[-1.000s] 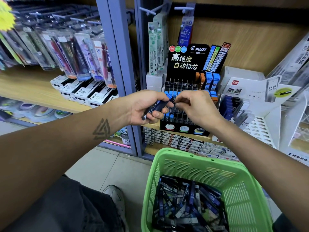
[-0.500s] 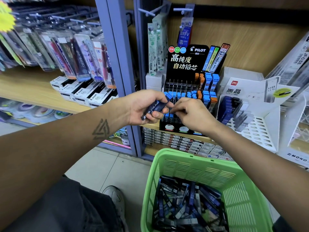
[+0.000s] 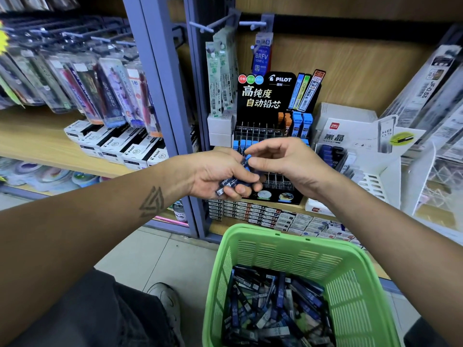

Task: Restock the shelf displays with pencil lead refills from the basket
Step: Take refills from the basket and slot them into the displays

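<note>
The left hand point(image 3: 215, 175) grips a small bundle of dark blue pencil lead refill cases point(image 3: 229, 185) in curled fingers, in front of the black tiered PILOT display stand point(image 3: 266, 92), whose header reads "高纯度 自动铅芯". The right hand point(image 3: 285, 162) pinches the blue-capped top of one case from that bundle between thumb and forefinger. Blue and orange-capped cases marked HB point(image 3: 299, 123) stand in the upper slots. Below, the green slatted plastic basket point(image 3: 350, 279) holds a loose heap of dark refill cases point(image 3: 273, 309)
</note>
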A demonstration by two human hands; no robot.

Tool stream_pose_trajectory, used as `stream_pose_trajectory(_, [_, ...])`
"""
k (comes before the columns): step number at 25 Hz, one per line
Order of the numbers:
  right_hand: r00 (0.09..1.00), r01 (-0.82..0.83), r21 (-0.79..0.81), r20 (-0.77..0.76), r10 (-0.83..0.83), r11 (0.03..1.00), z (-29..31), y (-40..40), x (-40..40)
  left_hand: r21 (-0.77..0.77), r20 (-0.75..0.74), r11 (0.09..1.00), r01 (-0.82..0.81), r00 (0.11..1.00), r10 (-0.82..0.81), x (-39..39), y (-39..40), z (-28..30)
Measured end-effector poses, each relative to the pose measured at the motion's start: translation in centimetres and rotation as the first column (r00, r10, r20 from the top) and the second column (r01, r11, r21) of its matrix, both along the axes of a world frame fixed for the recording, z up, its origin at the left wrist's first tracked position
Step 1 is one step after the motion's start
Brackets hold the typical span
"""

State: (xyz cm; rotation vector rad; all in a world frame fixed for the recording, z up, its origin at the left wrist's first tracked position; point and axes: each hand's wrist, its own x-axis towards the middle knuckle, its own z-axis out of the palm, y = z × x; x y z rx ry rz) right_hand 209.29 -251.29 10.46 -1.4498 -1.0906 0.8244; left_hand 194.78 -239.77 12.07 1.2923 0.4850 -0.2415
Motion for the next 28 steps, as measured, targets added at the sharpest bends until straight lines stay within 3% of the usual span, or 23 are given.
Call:
stream_pose_trajectory(4, [0.996,0.026,0.019,-0.090,-0.025,0.999,0.6,-0.4,0.3,0.005,-0.014,1.000,-0.007,1.000,0.007,0.3,-0.6,0.2])
stream_pose_trajectory(7, [0.933,0.189,0.028,-0.318,-0.171,0.982,1.1,-0.7,1.3,0.024,-0.043,0.999,-0.039,0.998,0.040,0.2,-0.6,0.4])
stream_pose_trajectory(9, [0.890,0.320,0.050,-0.360,-0.282,0.946,1.4,-0.9,2.1,0.046,-0.069,0.994,-0.099,0.992,0.103,0.0,-0.4,0.6])
stream_pose_trajectory(10, [0.891,0.383,0.063,-0.287,-0.351,0.922,1.4,-0.9,2.5,0.064,-0.079,0.987,-0.144,0.986,0.149,-0.2,-0.2,0.8])
stream_pose_trajectory(12, [0.892,0.450,0.089,-0.002,-0.451,0.889,0.9,-0.9,2.9,0.092,-0.077,0.965,-0.246,0.964,0.253,-0.6,0.5,1.1])
stream_pose_trajectory(15, [0.854,0.356,0.052,0.388,-0.347,0.933,-0.4,-0.8,1.8,0.114,-0.047,0.933,-0.342,0.936,0.349,-0.9,1.6,1.3])
stream_pose_trajectory(17, [0.788,0.297,0.051,0.551,-0.275,0.954,-1.3,-0.7,0.7,0.116,-0.030,0.940,-0.321,0.945,0.326,-0.7,1.7,1.3])
stream_pose_trajectory(28, [0.725,0.249,0.091,0.642,-0.248,0.964,-3.1,0.6,0.1,0.027,-0.027,0.967,-0.253,0.967,0.254,-1.0,1.7,1.6])
